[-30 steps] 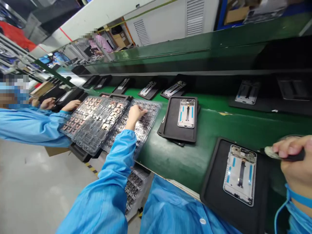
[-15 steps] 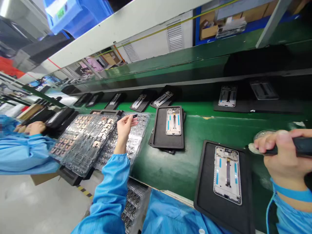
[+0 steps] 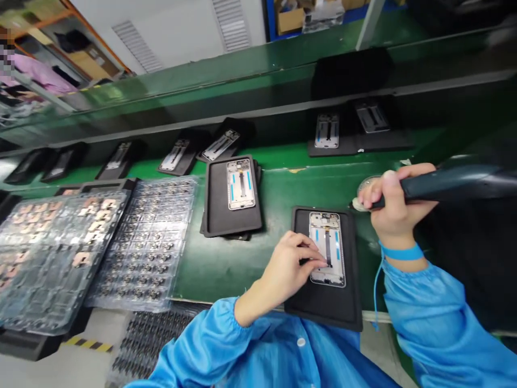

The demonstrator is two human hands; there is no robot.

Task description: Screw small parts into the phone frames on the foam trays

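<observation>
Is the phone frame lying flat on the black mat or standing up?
Lying flat: the phone frame rests level on the black mat.

Phone frame (image 3: 325,229) partly hidden under fingers (image 3: 307,254)

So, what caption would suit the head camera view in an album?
Left hand touches a phone frame in a black tray while the right hand grips a dark-handled tool.

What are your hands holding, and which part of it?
The right hand grips a dark tool by its handle, near the front end. The left hand has fingertips on a phone frame; whether they hold anything small cannot be told.
</observation>
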